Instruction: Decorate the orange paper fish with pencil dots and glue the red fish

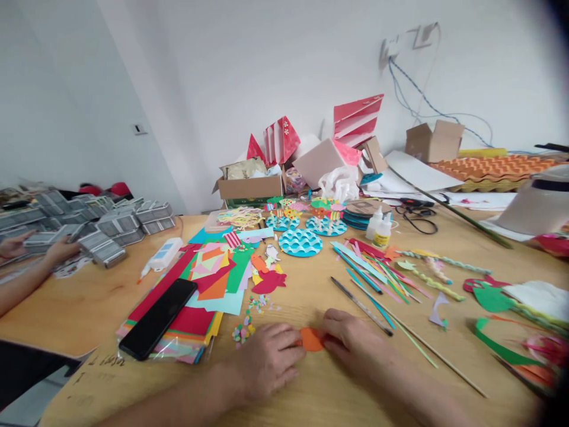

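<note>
A small orange paper piece (pixel 312 339) lies on the wooden table between my two hands. My left hand (pixel 271 356) has its fingers curled together at the paper's left edge. At the right edge, the bent, closed fingers of my right hand (pixel 349 338) touch the same piece. Small coloured paper dots (pixel 243 332) are scattered just left of my left hand. Beyond my right hand lie a pen (pixel 362 305) and a thin wooden stick (pixel 444 363). A red paper fish shape (pixel 269 282) rests farther back.
A black phone (pixel 159 319) sits on coloured paper sheets (pixel 202 320) at left. Blue wavy discs (pixel 300 242), glue bottles (pixel 381 230) and paper strips (pixel 382 267) are behind. Another person's hands (pixel 62 250) hold grey bundles at far left.
</note>
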Demonstrator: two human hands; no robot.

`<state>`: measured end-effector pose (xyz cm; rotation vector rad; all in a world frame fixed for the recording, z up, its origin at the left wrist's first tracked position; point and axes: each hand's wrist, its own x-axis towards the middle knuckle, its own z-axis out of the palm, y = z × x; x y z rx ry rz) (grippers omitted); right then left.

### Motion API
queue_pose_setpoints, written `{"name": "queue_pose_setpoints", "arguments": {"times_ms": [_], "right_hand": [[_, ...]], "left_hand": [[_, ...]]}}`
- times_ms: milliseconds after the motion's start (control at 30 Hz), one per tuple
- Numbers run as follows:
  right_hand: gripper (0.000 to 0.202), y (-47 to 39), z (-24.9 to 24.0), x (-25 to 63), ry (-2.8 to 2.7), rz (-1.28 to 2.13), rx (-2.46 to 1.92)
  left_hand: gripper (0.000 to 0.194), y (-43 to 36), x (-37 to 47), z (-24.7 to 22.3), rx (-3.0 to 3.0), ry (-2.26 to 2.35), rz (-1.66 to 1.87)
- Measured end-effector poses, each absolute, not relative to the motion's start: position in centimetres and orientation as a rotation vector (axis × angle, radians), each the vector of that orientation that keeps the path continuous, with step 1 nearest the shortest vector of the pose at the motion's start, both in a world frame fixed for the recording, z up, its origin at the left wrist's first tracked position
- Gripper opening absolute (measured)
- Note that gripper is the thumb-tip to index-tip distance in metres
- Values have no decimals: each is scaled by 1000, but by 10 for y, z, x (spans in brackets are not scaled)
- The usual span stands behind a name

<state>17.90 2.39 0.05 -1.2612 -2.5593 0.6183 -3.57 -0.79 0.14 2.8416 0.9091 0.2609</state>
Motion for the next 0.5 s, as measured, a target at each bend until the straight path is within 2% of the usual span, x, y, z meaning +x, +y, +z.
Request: {"name": "queue_pose_setpoints", "arguments": {"times_ms": [500], "right_hand": [[22, 26, -6, 177, -2537, 674, -1315]], "left_hand": [[21, -8, -37, 1, 2779, 1006, 341]]}}
